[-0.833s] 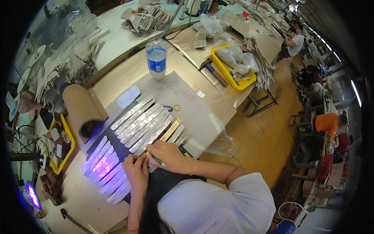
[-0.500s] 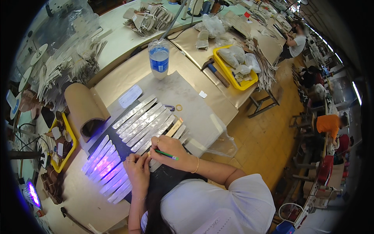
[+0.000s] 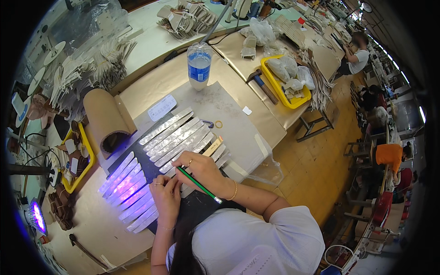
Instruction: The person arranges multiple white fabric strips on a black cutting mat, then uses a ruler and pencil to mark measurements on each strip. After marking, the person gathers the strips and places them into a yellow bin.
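Observation:
My right hand (image 3: 204,173) is closed round a green pencil (image 3: 200,185), whose pale end points back toward my wrist. Its other end is hidden among my fingers. Close beside it, my left hand (image 3: 166,198) has thumb and fingertips pinched together; whatever is between them is too small or covered to make out. Both hands are over a dark sheet (image 3: 145,160) bearing two groups of pale, shiny strips. The far group (image 3: 176,137) fans out beyond my hands, and the near-left group (image 3: 123,183) glows purple. A flat wooden-coloured stick (image 3: 213,146) lies next to my right hand.
A lit purple lamp (image 3: 37,217) stands at the left. Beyond the strips are a cardboard tube (image 3: 107,117), a water bottle (image 3: 199,68) and a white card (image 3: 162,107). A hammer (image 3: 263,87) lies by a yellow tray (image 3: 293,103). Another person (image 3: 360,57) sits far right.
The pencil has tilted, so more of its length shows behind my right hand. My hands remain close together. The whole view has shifted slightly.

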A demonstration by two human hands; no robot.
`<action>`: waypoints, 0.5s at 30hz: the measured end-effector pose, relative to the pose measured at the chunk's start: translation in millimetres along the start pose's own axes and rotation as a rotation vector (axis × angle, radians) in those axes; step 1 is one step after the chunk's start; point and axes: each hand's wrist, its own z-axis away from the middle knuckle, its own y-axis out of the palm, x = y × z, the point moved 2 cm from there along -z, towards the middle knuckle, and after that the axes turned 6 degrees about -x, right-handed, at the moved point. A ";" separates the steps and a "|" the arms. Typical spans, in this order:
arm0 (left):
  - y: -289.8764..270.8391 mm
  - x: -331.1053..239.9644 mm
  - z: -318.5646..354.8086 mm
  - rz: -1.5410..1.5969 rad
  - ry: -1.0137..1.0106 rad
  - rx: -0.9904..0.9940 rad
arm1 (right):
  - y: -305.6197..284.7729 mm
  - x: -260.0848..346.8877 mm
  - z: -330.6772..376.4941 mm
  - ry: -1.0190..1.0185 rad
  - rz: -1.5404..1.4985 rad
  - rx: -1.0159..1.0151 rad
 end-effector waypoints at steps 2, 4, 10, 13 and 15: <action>-1.9 0.3 1.2 -0.003 0.006 0.003 | -1.2 1.4 2.0 0.012 0.003 0.023; -3.4 -3.0 -1.4 0.023 0.004 0.003 | -1.1 1.6 3.8 0.010 -0.001 0.017; -2.5 -2.6 0.0 0.012 -0.010 -0.005 | -1.4 -1.9 7.7 -0.043 -0.027 -0.018; -2.7 -0.2 -0.3 0.047 -0.043 0.008 | -0.9 -0.9 8.4 -0.057 -0.045 -0.027; -2.0 1.4 0.0 0.059 -0.050 0.022 | -1.6 -1.1 7.5 -0.093 -0.036 -0.036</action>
